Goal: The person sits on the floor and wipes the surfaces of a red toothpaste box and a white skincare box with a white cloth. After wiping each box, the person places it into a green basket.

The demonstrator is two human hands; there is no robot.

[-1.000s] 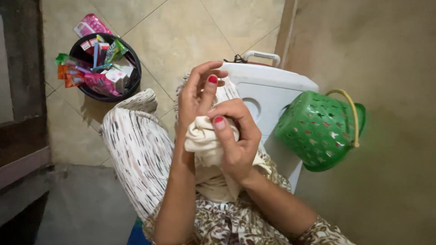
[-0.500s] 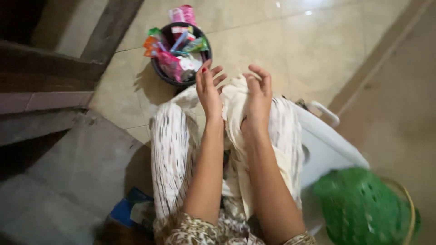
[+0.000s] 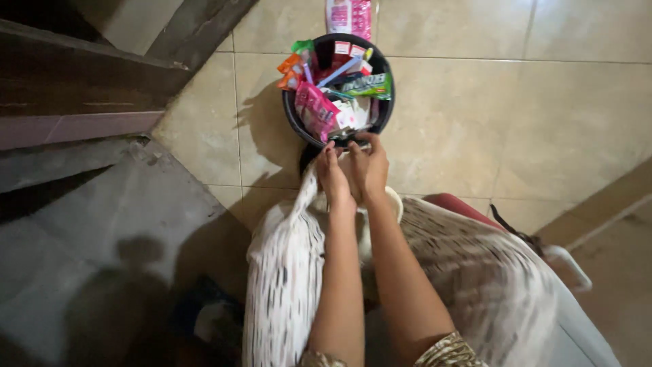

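Two bare hands reach forward side by side in the centre of the frame, seen from above. The left hand (image 3: 333,178) and the right hand (image 3: 369,170) both have their fingers curled closed around the gathered top edge of a white cloth with dark streaks (image 3: 285,272), pinching it close together just below a black bucket (image 3: 293,117). The cloth hangs down from the grip and spreads wide across the lower half of the frame, draped on both sides of the forearms. The bucket stands on a beige tiled floor (image 3: 509,122) in the upper centre, filled with small colourful sachets and packets (image 3: 326,102) (pink, green, orange and white). Another pink packet (image 3: 348,15) lies on the tiles just above the bucket at the top edge. A white plastic handle (image 3: 570,266) shows at the lower right, beside the cloth.
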